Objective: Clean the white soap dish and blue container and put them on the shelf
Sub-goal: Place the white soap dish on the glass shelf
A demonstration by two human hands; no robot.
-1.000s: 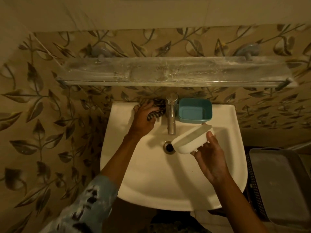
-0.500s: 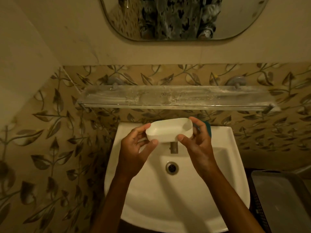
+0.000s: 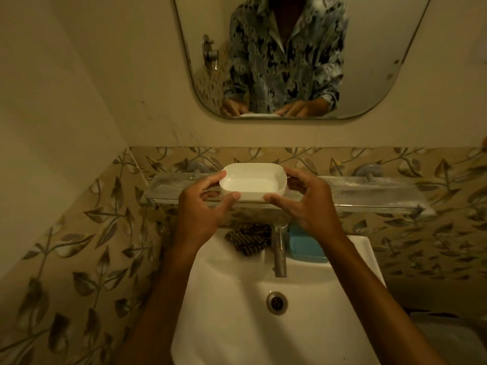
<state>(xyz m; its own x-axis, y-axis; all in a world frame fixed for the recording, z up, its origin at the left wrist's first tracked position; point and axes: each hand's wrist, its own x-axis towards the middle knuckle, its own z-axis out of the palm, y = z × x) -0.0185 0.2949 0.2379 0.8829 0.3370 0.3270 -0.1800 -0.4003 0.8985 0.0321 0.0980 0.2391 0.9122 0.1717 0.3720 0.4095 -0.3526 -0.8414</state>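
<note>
The white soap dish (image 3: 253, 181) is upright at the glass shelf (image 3: 369, 192), over its left-middle part; whether it rests on the glass I cannot tell. My left hand (image 3: 203, 209) pinches its left end between thumb and fingers. My right hand (image 3: 308, 204) grips its right end the same way. The blue container (image 3: 305, 246) sits on the sink's back ledge right of the tap, partly hidden by my right wrist.
A white sink (image 3: 232, 325) lies below with a metal tap (image 3: 279, 248) and drain (image 3: 276, 302). A dark patterned cloth (image 3: 249, 239) lies on the ledge left of the tap. A mirror (image 3: 369, 48) hangs above the shelf. A grey bin (image 3: 453, 338) stands at the lower right.
My left hand left the cloth and joined my right hand on the soap dish. Both hands lifted the dish from over the sink up to the shelf. The camera tilted upward.
</note>
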